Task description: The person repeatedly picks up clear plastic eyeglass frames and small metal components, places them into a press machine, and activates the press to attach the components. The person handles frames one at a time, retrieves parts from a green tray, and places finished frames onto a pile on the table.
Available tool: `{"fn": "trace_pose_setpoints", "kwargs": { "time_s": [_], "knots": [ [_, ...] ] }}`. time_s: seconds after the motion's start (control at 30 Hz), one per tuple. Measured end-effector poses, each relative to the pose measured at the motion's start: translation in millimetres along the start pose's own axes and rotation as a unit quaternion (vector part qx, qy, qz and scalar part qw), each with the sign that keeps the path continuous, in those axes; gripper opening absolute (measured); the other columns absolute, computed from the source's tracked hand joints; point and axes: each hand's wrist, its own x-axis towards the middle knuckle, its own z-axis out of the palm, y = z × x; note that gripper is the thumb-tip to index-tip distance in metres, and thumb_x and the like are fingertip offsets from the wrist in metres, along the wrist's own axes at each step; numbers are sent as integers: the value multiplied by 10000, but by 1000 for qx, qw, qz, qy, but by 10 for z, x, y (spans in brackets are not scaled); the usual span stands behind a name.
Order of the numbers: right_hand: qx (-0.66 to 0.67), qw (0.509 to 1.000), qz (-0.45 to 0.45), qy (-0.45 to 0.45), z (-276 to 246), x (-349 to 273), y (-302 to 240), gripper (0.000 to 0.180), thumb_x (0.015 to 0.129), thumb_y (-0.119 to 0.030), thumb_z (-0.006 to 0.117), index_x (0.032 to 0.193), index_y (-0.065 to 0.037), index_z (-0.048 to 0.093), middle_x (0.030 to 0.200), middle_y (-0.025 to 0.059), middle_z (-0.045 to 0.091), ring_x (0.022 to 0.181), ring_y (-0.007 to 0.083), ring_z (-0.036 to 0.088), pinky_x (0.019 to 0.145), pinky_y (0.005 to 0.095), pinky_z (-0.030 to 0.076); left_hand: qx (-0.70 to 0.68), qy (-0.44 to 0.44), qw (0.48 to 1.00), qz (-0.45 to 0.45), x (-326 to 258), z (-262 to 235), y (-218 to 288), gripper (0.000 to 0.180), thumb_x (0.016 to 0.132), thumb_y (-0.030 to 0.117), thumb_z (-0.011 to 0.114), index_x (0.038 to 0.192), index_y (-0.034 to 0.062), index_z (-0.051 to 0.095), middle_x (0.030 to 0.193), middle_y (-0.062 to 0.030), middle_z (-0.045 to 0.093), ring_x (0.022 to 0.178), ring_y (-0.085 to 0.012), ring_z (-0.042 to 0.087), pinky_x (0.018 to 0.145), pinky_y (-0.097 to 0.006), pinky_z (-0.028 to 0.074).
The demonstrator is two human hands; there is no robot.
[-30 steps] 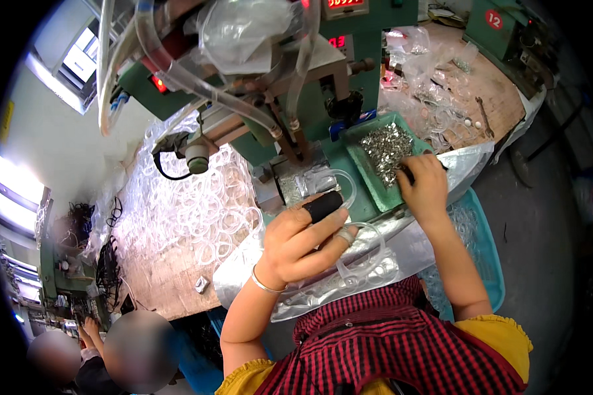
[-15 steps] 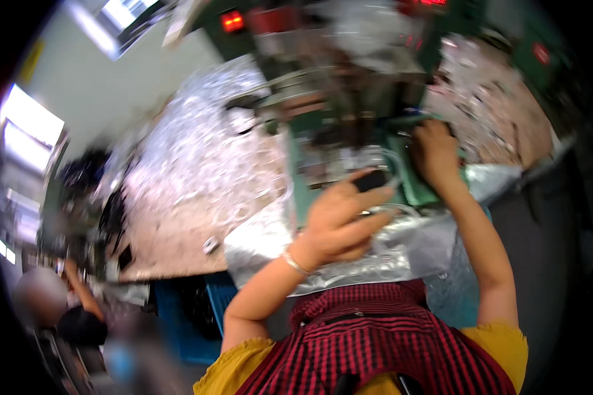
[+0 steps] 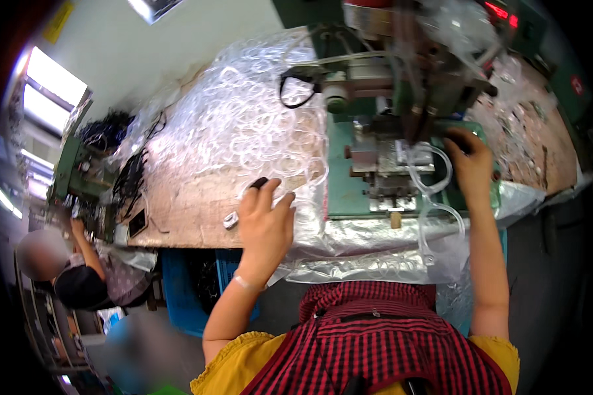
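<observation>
Left hand: fingers curled loosely over a small black piece at the fingertips, resting on the heap of clear plastic rings; pinch itself can't be made out. Right hand: lying by 1 clear tube loop at the green machine; fingertips hidden, grip unclear. Rings too many to count. 1 co-worker far left, cut off by rim.
</observation>
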Motion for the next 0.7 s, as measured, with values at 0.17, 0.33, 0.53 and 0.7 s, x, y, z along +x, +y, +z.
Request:
{"fn": "trace_pose_setpoints", "kwargs": {
  "time_s": [0.17, 0.33, 0.53, 0.7],
  "knots": [
    [-51, 997, -29, 46, -143, -236, 125, 165, 823, -51, 673, 980, -12, 705, 944, 107, 702, 892, 199, 658, 827, 293, 490, -16, 63, 997, -35, -133, 512, -193, 183, 784, 11, 660, 963, 46, 678, 1279, -128, 601, 1092, -350, 567, 941, -425, 448],
    [-146, 973, -31, 177, -872, -808, 408, 143, 821, 15, 649, 960, 11, 685, 941, 79, 680, 902, 177, 631, 844, 290, 470, -289, -38, 872, -393, -60, 21, -700, 278, 987, 233, 490, 901, 0, 616, 795, -126, 694, 712, -220, 634, 664, -342, 489],
    [56, 993, 36, 96, -737, -822, -69, 133, 816, -13, 678, 945, 16, 671, 919, 54, 672, 893, 128, 618, 836, 265, 474, -155, -95, 950, -254, 277, 572, -624, 308, 973, 290, 484, 892, 19, 606, 813, -144, 695, 787, -358, 644, 716, -419, 478],
    [169, 981, -37, -83, -236, -21, -818, 175, 762, -52, 701, 920, 16, 672, 877, 69, 695, 857, 155, 657, 799, 283, 501, -62, 13, 984, -169, 752, 600, -270, 228, 957, 211, 560, 877, 4, 608, 795, -122, 634, 718, -273, 597, 667, -378, 456]
  ]
}}
